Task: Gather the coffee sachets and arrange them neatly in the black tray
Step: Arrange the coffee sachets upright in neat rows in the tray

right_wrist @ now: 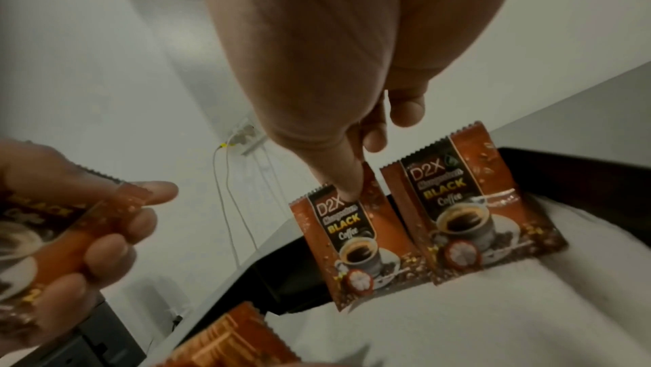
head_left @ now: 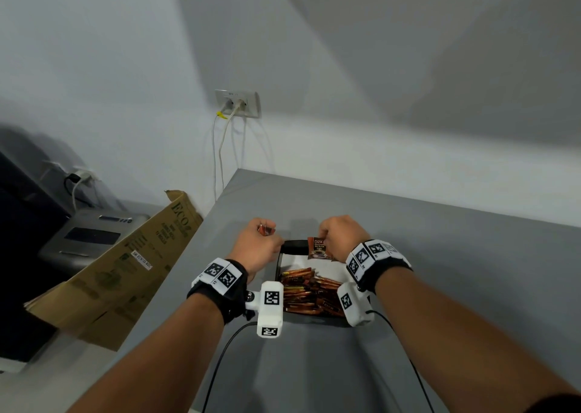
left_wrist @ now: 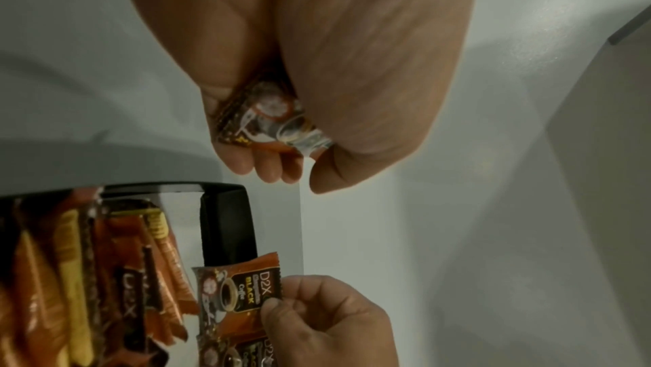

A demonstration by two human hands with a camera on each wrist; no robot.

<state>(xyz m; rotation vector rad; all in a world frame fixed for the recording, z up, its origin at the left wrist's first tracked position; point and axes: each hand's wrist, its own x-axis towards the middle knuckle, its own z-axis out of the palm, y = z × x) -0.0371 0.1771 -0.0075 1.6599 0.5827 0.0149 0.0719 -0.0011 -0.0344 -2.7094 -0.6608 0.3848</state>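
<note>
The black tray sits on the grey table between my hands, with a pile of orange and brown stick sachets at its near end. My right hand pinches the top of a flat D2X black coffee sachet and holds it upright at the tray's far end. A second D2X sachet stands right beside it against the tray wall. My left hand hovers just left of the tray, fingers curled round a small bunch of the same sachets.
A folded cardboard box leans at the table's left edge, beside a grey printer. A wall socket with white cables is behind the table corner. The tray has a white lining. Bare grey tabletop lies to the right.
</note>
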